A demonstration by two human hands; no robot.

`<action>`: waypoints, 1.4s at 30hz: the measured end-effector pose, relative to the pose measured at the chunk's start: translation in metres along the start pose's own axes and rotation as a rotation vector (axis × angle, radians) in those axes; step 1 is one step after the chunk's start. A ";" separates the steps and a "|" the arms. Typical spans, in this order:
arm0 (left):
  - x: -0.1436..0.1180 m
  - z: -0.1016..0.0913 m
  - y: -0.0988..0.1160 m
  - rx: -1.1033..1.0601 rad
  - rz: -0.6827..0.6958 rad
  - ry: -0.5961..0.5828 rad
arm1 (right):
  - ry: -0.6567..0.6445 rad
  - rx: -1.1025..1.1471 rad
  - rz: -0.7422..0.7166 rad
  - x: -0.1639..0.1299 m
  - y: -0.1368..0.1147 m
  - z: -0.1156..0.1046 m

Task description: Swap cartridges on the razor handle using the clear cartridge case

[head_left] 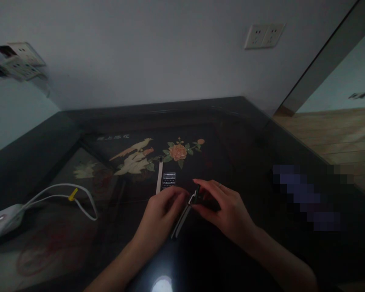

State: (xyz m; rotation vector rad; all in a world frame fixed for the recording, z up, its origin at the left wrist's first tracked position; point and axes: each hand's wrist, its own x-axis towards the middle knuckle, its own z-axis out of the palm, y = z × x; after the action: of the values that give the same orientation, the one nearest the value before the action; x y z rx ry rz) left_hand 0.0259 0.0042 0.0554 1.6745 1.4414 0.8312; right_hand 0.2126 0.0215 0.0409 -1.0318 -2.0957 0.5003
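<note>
A: Dark glossy table (79, 243) down there, backed against a pale wall (140, 61), far edge running along the wall, right edge dropping off to a wooden floor (337, 134)

B: Plenty of bare tabletop near the hands, more off to the right, though blurred there

A: Left side busier: white cable (79, 198) looping with a yellow tag, leading off to a white device (3, 217) at the left edge

B: Painted flower (178, 152) and bird (134, 148) under the glass, well beyond the fingers

A: Left hand (161, 213) flat-ish, palm down, forearm coming up from the bottom edge, fingers curled over the upper part of a slim black-and-silver tool (182, 217)

B: Grasping it or just pressing on it? Hard to tell in this gloom

A: Right hand (228, 207) arched from the right, ring on one finger, thumb and fingertips pinching the tool's black head end

B: Tool lying slanted on the table between both hands, lower tip pointing toward the bottom edge

A: Just beyond the left knuckles, a pale thin stick (159, 176) lying nearly upright in view, and a small silvery ridged block (169, 179) just beside it

B: Both apart from the hands, untouched

A: Double socket (264, 35) high on the wall, another cluster of sockets (20, 61) at upper left
</note>
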 end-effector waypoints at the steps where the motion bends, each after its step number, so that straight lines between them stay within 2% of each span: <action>1: -0.001 0.000 0.002 -0.070 -0.029 -0.019 | -0.003 -0.041 -0.036 0.000 -0.002 0.000; 6: -0.002 0.002 0.004 -0.326 -0.114 -0.159 | 0.014 -0.165 -0.141 -0.001 -0.009 -0.001; 15: -0.003 0.003 0.004 -0.536 -0.231 -0.199 | 0.083 -0.181 -0.177 -0.002 -0.010 -0.001; 21: -0.001 0.001 0.004 -0.663 -0.254 -0.229 | 0.067 0.069 -0.127 -0.001 -0.013 -0.009; 26: -0.001 0.000 0.003 -0.746 -0.328 -0.262 | 0.047 0.434 0.054 0.004 -0.013 -0.019; 34: -0.001 0.001 -0.002 -0.834 -0.371 -0.249 | -0.250 0.865 0.357 0.007 -0.009 -0.018; 38: -0.001 0.001 0.000 -0.912 -0.368 -0.232 | -0.302 0.950 0.332 0.006 -0.009 -0.016; 40: -0.001 0.001 0.000 -0.963 -0.373 -0.224 | -0.257 0.886 0.254 0.005 -0.009 -0.016; 42: -0.002 0.002 0.000 -1.010 -0.376 -0.217 | -0.157 0.733 0.146 0.004 -0.011 -0.014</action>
State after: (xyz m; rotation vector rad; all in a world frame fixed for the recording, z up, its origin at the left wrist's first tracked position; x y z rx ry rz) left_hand 0.0269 0.0021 0.0546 0.6745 0.8794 0.9009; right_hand 0.2163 0.0188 0.0587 -0.7174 -1.7312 1.3337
